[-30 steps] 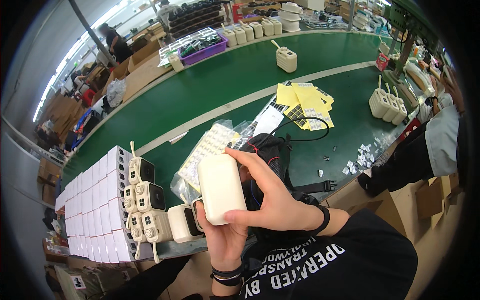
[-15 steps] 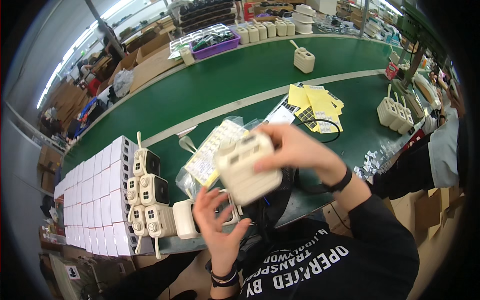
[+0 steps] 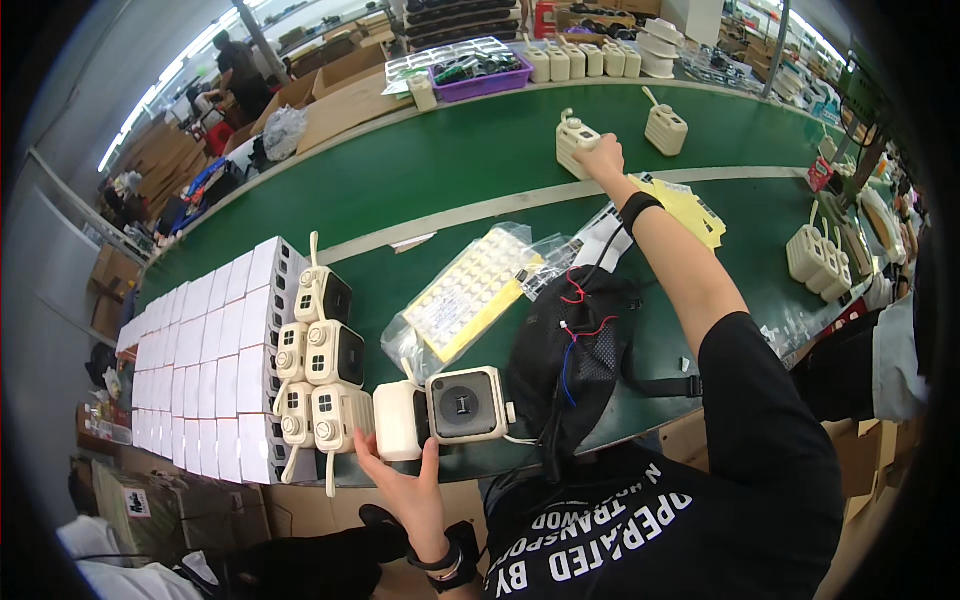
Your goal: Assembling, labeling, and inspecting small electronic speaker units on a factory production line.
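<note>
Two cream cameras (image 3: 577, 143), one per hand: right hand (image 3: 604, 157) grip closed, left hand (image 3: 405, 487) open.

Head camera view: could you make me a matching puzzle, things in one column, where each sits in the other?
Things:
1. right hand
2. left hand
3. purple plastic tray
4. stack of white boxes

Places:
A. far side of the green belt
B. on a cream radio-like unit out on the belt
C. table's left end
D. at the near edge, under a cream unit

Pairs: 1-B, 2-D, 3-A, 4-C
</note>
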The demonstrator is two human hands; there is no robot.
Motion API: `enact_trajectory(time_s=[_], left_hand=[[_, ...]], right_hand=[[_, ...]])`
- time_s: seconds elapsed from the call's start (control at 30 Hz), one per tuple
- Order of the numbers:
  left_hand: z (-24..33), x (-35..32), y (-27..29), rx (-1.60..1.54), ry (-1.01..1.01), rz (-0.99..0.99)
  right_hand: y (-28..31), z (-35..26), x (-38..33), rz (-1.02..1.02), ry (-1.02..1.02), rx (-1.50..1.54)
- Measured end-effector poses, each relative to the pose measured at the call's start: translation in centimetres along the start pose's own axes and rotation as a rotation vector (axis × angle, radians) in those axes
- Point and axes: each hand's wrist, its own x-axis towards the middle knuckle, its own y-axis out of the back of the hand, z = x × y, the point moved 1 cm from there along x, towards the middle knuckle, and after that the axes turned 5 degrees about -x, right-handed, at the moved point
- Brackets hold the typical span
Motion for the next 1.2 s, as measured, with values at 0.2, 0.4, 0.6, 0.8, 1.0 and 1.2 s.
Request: enact_trajectory(time_s=[0.2,0.4,0.6,0.8,1.0,1.2], left_hand=[[-1.2,0.1,-0.4,-0.156,0.035,-0.002],[-1.7,0.4,1.3,-0.489,-0.055,0.189],[4.3,-0.4,-1.9,-0.806,-0.266,-0.046],[6.9,-1.4,-3.1,-0.941,-0.168,-0.372],[10.0,0.3,-1.7,-0.729,-0.591,-0.692],[10.7,0.0,-2.1,-0.562,-0.748,-0.589]], right_hand=[[2.8,-0.5,-2.4,-0.018,0.31,0.004],[11.8,-5.3,-16.5,-0.592,0.652,0.576],[19.2,-6.7,-29.0,-0.923,1.032,0.697],[20.8,-5.9,-33.1,-0.945,0.762,1.021],[22.3,-3.8,-33.8,-0.869,0.784,0.922],[22.4,-3.5,-33.2,-0.847,0.802,0.896]])
